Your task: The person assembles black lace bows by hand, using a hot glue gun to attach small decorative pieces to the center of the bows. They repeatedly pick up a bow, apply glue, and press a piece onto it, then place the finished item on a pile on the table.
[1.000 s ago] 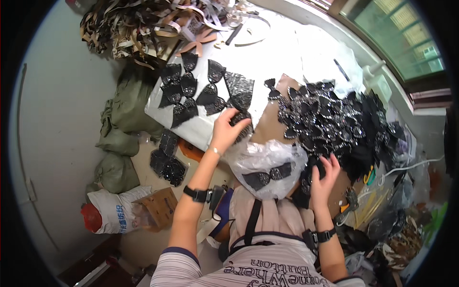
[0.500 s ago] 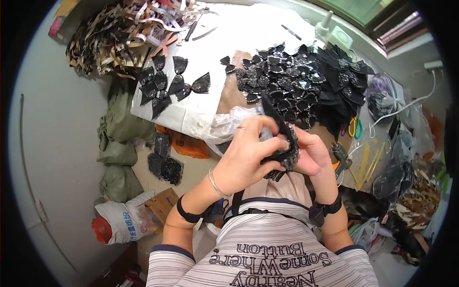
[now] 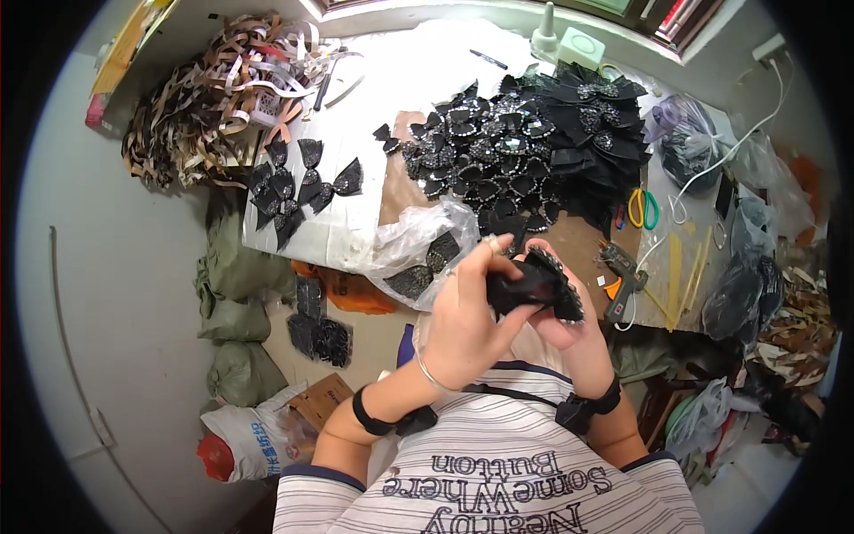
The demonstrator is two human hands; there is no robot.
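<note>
Both my hands are up in front of my body at the table's near edge, closed on a black fabric bow (image 3: 532, 287) trimmed with sparkling stones. My left hand (image 3: 471, 325) pinches its left side, thumb below and fingers above. On the far right side, my right hand (image 3: 574, 327) cups the stone-edged end from behind; its fingers are partly hidden by the bow. Just beyond my left hand, a black glittery bow (image 3: 438, 256) lies on a crumpled clear plastic bag (image 3: 400, 236). Farther off is a heap of stone-trimmed black bows (image 3: 485, 147), with larger black bows (image 3: 598, 120) to its right.
Several black bows (image 3: 283, 198) lie at the table's left, near a tangle of ribbon strips (image 3: 200, 107). On the right are a glue gun (image 3: 628, 283) with a white cable, scissors (image 3: 635, 210) and amber sticks (image 3: 689, 276). Green sacks (image 3: 236, 276) stand left of the table.
The bow in my hands has turned, so its stone-edged end now faces right and its dark underside shows. My hands have shifted slightly lower, and the view has tilted.
</note>
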